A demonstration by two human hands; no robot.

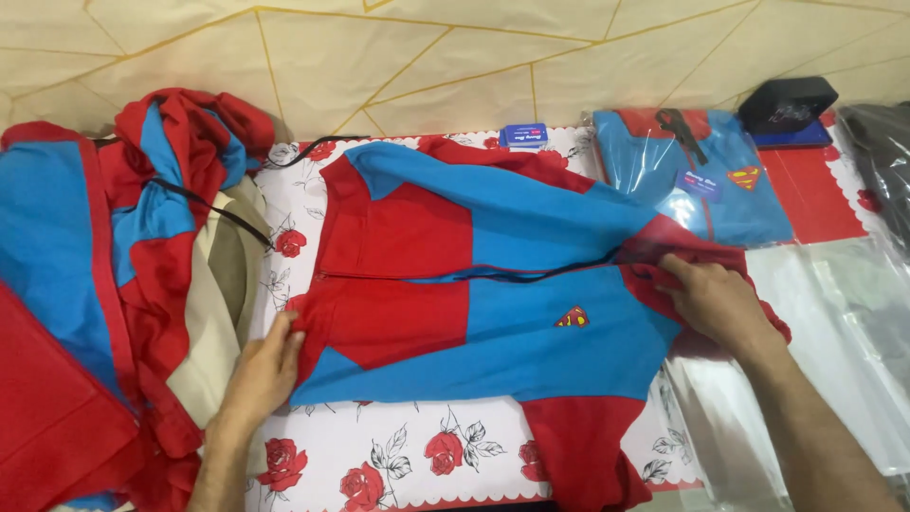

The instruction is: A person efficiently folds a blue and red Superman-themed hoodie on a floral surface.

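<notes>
A rose-printed cloth (pixel 408 455) covers the table, and in the centre of the frame one red and blue jacket (pixel 493 284) lies spread flat, front up, its zip seems closed, but nothing is folded yet, so I judge the folding is only at the beginning. At the left edge a heap of similar garments (pixel 123 265) waits, too tangled to count, while one packed jacket in a clear bag (pixel 697 185) lies at upper right. The left hand (pixel 261 370) pinches the hem at lower left with fingers closed on it, and the right hand (pixel 716 299) presses closed on the collar at right.
</notes>
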